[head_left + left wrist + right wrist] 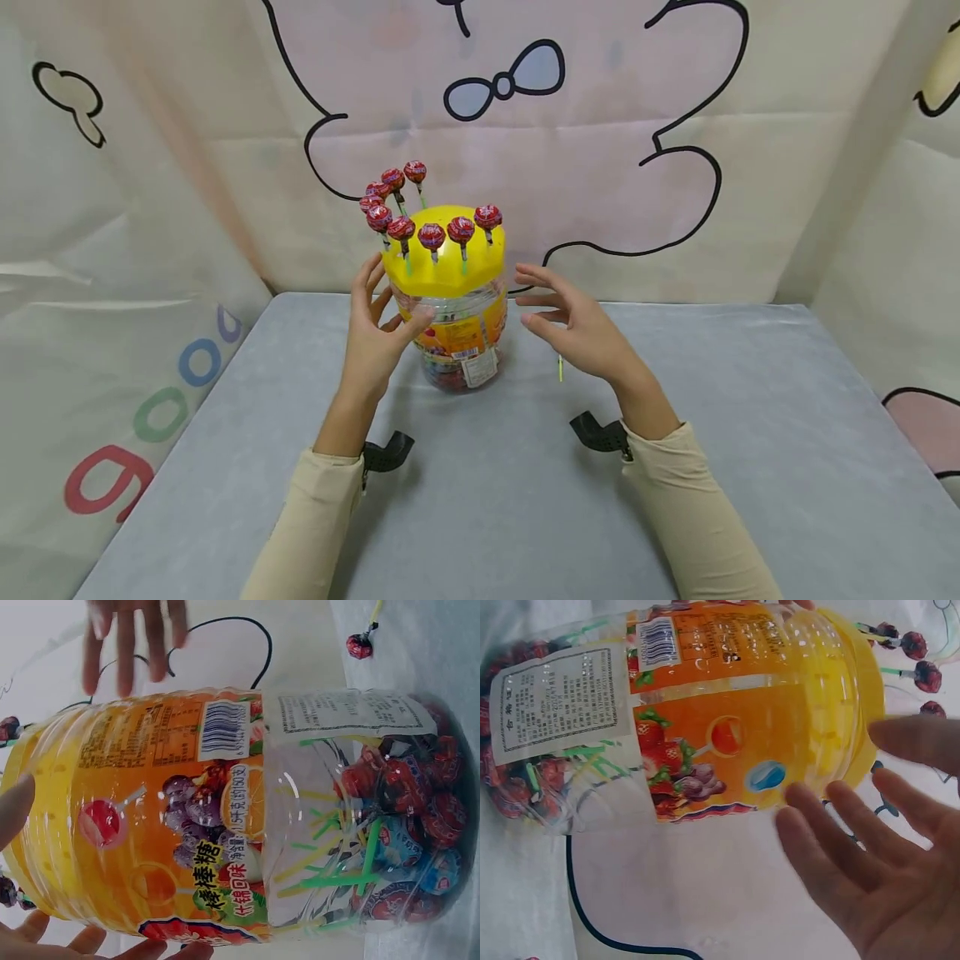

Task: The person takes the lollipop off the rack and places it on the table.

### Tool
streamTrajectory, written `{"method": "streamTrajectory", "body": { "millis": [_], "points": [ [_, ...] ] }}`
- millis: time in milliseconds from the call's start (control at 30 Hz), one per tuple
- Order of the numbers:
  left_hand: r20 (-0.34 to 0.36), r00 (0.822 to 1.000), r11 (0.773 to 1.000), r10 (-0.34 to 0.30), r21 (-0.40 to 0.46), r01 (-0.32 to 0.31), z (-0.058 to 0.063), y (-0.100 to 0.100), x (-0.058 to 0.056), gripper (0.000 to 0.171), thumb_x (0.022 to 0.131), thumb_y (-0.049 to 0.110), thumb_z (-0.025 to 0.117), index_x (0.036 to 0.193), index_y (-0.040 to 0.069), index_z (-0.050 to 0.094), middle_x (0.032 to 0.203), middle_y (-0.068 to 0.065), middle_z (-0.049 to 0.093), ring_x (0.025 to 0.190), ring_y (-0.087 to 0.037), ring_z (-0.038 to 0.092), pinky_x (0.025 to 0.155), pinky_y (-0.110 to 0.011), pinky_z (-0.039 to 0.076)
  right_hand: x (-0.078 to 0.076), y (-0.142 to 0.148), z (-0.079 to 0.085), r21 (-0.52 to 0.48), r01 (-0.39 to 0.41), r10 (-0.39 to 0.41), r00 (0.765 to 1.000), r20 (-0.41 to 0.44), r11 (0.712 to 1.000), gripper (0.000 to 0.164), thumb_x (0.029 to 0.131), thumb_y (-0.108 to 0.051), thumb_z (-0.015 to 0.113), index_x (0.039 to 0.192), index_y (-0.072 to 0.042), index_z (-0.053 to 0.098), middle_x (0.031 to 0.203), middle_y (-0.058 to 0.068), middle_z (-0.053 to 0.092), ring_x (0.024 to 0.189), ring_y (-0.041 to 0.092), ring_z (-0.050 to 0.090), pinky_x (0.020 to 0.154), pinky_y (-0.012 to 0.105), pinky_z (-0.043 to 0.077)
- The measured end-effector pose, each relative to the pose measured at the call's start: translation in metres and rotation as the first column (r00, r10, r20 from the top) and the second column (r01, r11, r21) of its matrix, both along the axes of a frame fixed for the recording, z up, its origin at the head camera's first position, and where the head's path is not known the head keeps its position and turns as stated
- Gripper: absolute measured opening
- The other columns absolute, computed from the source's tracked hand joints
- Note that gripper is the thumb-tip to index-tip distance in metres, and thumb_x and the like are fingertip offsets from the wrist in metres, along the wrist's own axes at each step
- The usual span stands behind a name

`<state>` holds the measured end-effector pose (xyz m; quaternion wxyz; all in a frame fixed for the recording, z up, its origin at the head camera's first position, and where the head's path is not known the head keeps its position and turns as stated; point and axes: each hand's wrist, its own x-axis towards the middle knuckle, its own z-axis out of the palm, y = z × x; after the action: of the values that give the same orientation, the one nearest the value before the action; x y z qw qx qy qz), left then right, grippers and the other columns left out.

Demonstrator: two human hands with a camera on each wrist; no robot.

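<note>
A clear plastic candy jar [453, 333] with an orange label stands upright on the table, holding wrapped lollipops [409, 784] in its lower part. Its yellow lid [442, 271] carries several red-wrapped lollipops [431, 237] standing on their sticks along the rim. My left hand [371, 342] is at the jar's left side, fingers spread near the lid's edge and thumb in front; whether it touches is hard to tell. To the right of the jar, my right hand [581, 329] is held apart from it, fingers loosely extended and holding nothing.
A loose lollipop [360, 646] lies on the table, partly hidden behind my right hand in the head view. The grey tabletop [480, 517] ends at a printed cloth backdrop [600, 192]. Black wrist mounts [387, 452] sit at both sleeves.
</note>
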<state>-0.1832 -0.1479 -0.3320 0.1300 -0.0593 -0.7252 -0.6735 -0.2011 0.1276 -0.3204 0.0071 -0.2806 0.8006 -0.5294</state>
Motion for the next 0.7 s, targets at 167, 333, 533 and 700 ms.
{"method": "streamTrajectory", "body": {
  "millis": [167,333,533,700],
  "points": [
    [-0.021,1.000,0.999,-0.016,-0.031,0.015,-0.003,0.006,-0.004,0.095,0.085,0.015,0.080,0.154,0.040,0.021,0.164,0.003,0.018,0.147,-0.026,0.030,0.115,-0.054,0.033,0.002,-0.001,0.015,-0.055,0.107,-0.112,0.988,-0.107,0.993,0.053,0.098,-0.013,0.062,0.147,-0.020,0.044,0.137,0.010,0.059,0.121,0.026,0.062,0.101,0.047,0.051],
    [-0.024,1.000,0.998,0.018,-0.054,-0.019,-0.004,0.002,-0.004,0.094,0.085,0.015,0.080,0.155,0.037,0.021,0.163,0.003,0.021,0.146,-0.028,0.032,0.115,-0.055,0.035,-0.006,-0.019,0.044,-0.064,0.137,-0.148,0.964,-0.223,0.988,0.052,0.097,-0.014,0.064,0.145,-0.018,0.046,0.130,0.009,0.063,0.119,0.022,0.062,0.098,0.043,0.053],
    [-0.020,0.999,0.998,0.035,-0.059,-0.036,-0.005,-0.001,-0.003,0.093,0.085,0.017,0.080,0.155,0.039,0.022,0.163,0.002,0.021,0.146,-0.029,0.032,0.115,-0.055,0.034,-0.015,-0.038,0.061,-0.029,0.131,-0.134,0.945,-0.298,0.991,0.056,0.096,-0.014,0.066,0.146,-0.023,0.045,0.127,0.008,0.066,0.113,0.022,0.065,0.095,0.041,0.054],
    [-0.025,0.999,0.998,0.041,-0.048,-0.042,-0.004,0.001,-0.002,0.092,0.083,0.018,0.081,0.153,0.041,0.025,0.162,0.003,0.023,0.146,-0.028,0.033,0.114,-0.054,0.035,-0.014,-0.045,0.061,-0.048,0.172,-0.178,0.922,-0.345,0.984,0.056,0.093,-0.014,0.069,0.144,-0.024,0.048,0.119,0.009,0.071,0.106,0.020,0.067,0.090,0.038,0.056]
  ]
}}
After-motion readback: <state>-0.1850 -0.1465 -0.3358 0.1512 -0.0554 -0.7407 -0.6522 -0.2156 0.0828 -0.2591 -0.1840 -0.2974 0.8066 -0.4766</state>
